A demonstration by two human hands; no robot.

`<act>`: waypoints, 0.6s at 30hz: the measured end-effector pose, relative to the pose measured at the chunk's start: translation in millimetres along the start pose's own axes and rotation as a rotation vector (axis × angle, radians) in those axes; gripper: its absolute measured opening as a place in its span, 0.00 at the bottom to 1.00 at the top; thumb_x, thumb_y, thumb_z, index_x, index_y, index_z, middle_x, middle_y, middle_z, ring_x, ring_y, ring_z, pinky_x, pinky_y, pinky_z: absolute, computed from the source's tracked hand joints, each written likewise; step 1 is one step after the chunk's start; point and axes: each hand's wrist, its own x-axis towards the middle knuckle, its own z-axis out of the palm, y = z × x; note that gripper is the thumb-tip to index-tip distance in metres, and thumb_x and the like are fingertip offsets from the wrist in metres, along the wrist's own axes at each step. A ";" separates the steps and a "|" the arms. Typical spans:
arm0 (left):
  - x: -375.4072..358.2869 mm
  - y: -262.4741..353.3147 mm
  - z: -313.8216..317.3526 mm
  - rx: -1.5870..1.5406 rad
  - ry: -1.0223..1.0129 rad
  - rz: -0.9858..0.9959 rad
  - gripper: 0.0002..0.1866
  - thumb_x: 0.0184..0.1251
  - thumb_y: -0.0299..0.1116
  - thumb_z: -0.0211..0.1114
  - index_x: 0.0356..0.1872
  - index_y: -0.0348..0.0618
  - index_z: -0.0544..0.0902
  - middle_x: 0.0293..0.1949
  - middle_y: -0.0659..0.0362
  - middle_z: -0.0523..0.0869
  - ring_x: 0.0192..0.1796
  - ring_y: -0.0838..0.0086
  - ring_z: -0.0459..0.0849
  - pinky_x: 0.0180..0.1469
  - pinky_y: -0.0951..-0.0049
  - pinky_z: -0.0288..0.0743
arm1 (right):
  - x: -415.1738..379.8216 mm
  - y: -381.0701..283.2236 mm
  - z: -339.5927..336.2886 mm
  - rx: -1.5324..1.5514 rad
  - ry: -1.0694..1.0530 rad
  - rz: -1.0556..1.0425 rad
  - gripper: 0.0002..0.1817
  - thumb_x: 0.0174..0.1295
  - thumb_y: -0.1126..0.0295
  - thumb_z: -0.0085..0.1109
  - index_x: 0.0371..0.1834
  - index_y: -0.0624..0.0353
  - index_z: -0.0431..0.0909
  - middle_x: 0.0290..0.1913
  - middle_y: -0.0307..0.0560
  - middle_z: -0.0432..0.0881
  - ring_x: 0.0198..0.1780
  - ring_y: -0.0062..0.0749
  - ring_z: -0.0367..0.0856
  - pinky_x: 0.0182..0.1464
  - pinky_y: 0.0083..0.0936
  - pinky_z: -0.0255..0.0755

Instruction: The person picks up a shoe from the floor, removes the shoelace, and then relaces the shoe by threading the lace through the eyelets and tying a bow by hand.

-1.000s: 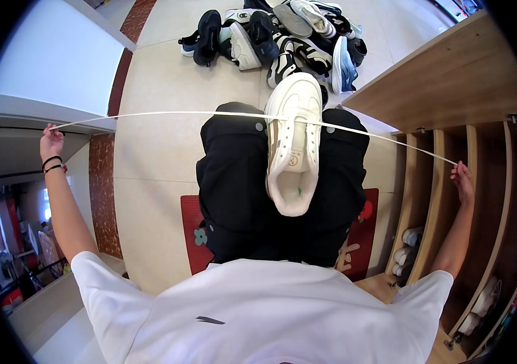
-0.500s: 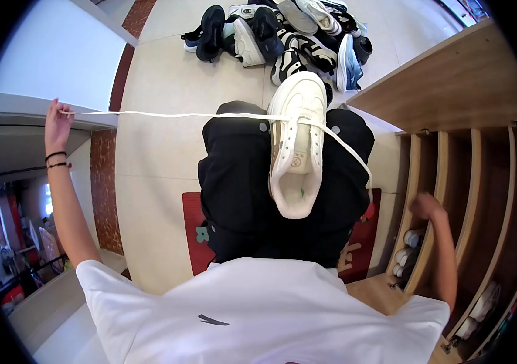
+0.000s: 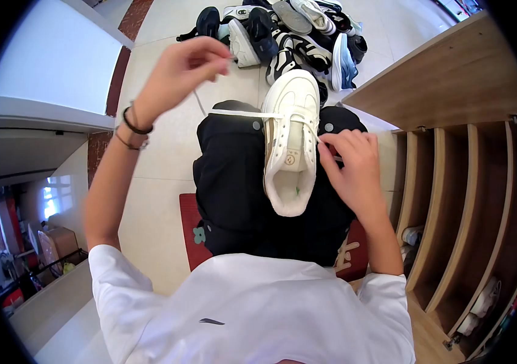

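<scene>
A white sneaker (image 3: 292,100) rests on my black-trousered knees, toe pointing away from me. Its flat white shoelace (image 3: 243,113) runs through the front eyelets, while the eyelets nearer the heel look unlaced. My left hand (image 3: 188,73) is raised to the left of the toe, thumb and fingers pinched together; the lace's left length passes up behind it and seems to end in that pinch. Close to the shoe's right side, my right hand (image 3: 353,167) pinches the lace's right length between thumb and forefinger.
A pile of assorted shoes (image 3: 282,36) lies on the tiled floor beyond my knees. To the right stands a wooden shoe cabinet (image 3: 452,200) with its door (image 3: 422,67) swung out and a few shoes inside. A red mat (image 3: 190,221) is under me.
My left hand has come in from the far left toward the shoe, and its lace length is now slack. My right hand has moved from beside the cabinet to the shoe's right side.
</scene>
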 end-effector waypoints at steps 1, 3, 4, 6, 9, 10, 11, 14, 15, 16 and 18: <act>5.2 4.7 13.1 0.061 -0.044 0.054 0.08 0.72 0.27 0.65 0.47 0.36 0.85 0.37 0.62 0.87 0.38 0.81 0.82 0.43 0.77 0.77 | -2.7 -5.3 -1.5 0.142 -0.031 0.068 0.09 0.57 0.72 0.68 0.39 0.58 0.80 0.31 0.41 0.77 0.35 0.37 0.76 0.43 0.35 0.64; 14.4 18.1 34.6 0.241 -0.077 0.237 0.06 0.70 0.26 0.66 0.43 0.37 0.86 0.35 0.62 0.87 0.38 0.80 0.83 0.42 0.75 0.77 | -6.6 -20.0 -0.4 0.170 0.009 0.092 0.08 0.58 0.72 0.67 0.38 0.58 0.79 0.30 0.42 0.77 0.32 0.37 0.77 0.42 0.33 0.64; 19.0 23.0 43.6 0.227 -0.121 0.297 0.05 0.68 0.25 0.67 0.42 0.37 0.85 0.35 0.58 0.86 0.38 0.73 0.85 0.41 0.72 0.77 | -10.2 -27.8 2.0 0.179 0.033 0.105 0.09 0.58 0.72 0.68 0.39 0.58 0.80 0.30 0.42 0.77 0.33 0.38 0.77 0.42 0.33 0.64; 28.7 25.1 59.6 0.291 -0.158 0.413 0.05 0.68 0.24 0.67 0.42 0.37 0.85 0.36 0.56 0.85 0.38 0.68 0.85 0.41 0.70 0.77 | -15.2 -41.0 5.5 0.202 0.050 0.146 0.13 0.57 0.69 0.70 0.44 0.59 0.81 0.34 0.43 0.77 0.34 0.38 0.76 0.41 0.32 0.64; 38.8 31.3 78.1 0.407 -0.256 0.514 0.05 0.66 0.24 0.66 0.41 0.37 0.85 0.38 0.53 0.84 0.39 0.57 0.84 0.43 0.65 0.78 | -19.4 -49.6 16.4 0.175 0.082 0.230 0.18 0.57 0.68 0.71 0.49 0.59 0.81 0.38 0.44 0.77 0.35 0.38 0.75 0.40 0.32 0.64; 40.6 30.0 84.2 0.425 -0.276 0.561 0.04 0.66 0.24 0.66 0.40 0.37 0.85 0.38 0.53 0.84 0.40 0.57 0.84 0.43 0.64 0.78 | -22.8 -50.4 20.9 0.177 0.090 0.254 0.22 0.55 0.69 0.73 0.53 0.59 0.80 0.42 0.44 0.77 0.36 0.38 0.74 0.40 0.33 0.66; 42.2 29.6 88.6 0.443 -0.298 0.608 0.04 0.65 0.24 0.67 0.39 0.37 0.85 0.38 0.53 0.83 0.40 0.56 0.84 0.44 0.62 0.78 | -25.2 -51.3 25.9 0.180 0.092 0.256 0.22 0.55 0.69 0.73 0.53 0.59 0.80 0.42 0.44 0.77 0.36 0.38 0.74 0.40 0.33 0.66; 44.0 35.5 95.7 0.577 -0.410 0.592 0.08 0.58 0.21 0.67 0.39 0.37 0.84 0.40 0.54 0.81 0.47 0.58 0.83 0.49 0.63 0.79 | -31.5 -52.4 37.8 0.216 0.189 0.322 0.24 0.53 0.72 0.73 0.56 0.59 0.80 0.42 0.45 0.76 0.35 0.38 0.74 0.40 0.32 0.68; 45.0 36.2 97.7 0.672 -0.440 0.630 0.10 0.55 0.21 0.68 0.39 0.37 0.84 0.40 0.55 0.81 0.49 0.59 0.82 0.51 0.63 0.79 | -33.2 -52.2 40.4 0.223 0.210 0.328 0.26 0.52 0.74 0.73 0.57 0.60 0.80 0.43 0.46 0.76 0.35 0.37 0.75 0.41 0.32 0.70; 46.4 37.9 98.7 0.672 -0.443 0.629 0.10 0.55 0.21 0.68 0.39 0.37 0.84 0.40 0.55 0.81 0.49 0.59 0.82 0.51 0.63 0.79 | -34.6 -52.2 42.0 0.229 0.231 0.335 0.28 0.51 0.77 0.73 0.59 0.60 0.80 0.43 0.46 0.76 0.35 0.37 0.75 0.41 0.32 0.71; 49.4 41.7 99.5 0.748 -0.486 0.679 0.12 0.52 0.20 0.66 0.40 0.37 0.84 0.41 0.55 0.80 0.52 0.61 0.81 0.53 0.65 0.78 | -34.1 -50.0 43.8 0.232 0.248 0.327 0.28 0.51 0.78 0.72 0.60 0.60 0.80 0.44 0.46 0.77 0.35 0.37 0.75 0.41 0.32 0.72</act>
